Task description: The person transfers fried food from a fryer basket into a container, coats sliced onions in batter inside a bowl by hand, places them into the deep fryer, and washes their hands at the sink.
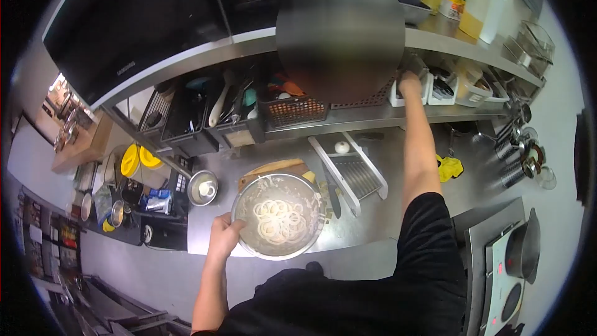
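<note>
My left hand [225, 234] is closed on the near left rim of a large metal mixing bowl [246, 206], fingers below the edge. Pale onion rings [281, 221] coated in something white lie inside it. My right hand [410, 84] reaches up to a white container [398, 97] on the shelf; its fingers are mostly hidden. On the counter, right of the bowl, a mandoline slicer [359, 176] lies with a peeled onion [342, 147] on it. A knife [334, 198] rests between slicer and bowl. Behind the bowl is a wooden cutting board [273, 168].
A small metal bowl [203, 188] with white pieces stands left on the counter. Utensil bins [236, 134] and a brown basket [295, 112] line the low shelf [367, 117]. A yellow cloth [449, 167] lies right of my arm. A pot [523, 249] sits at the hob, lower right.
</note>
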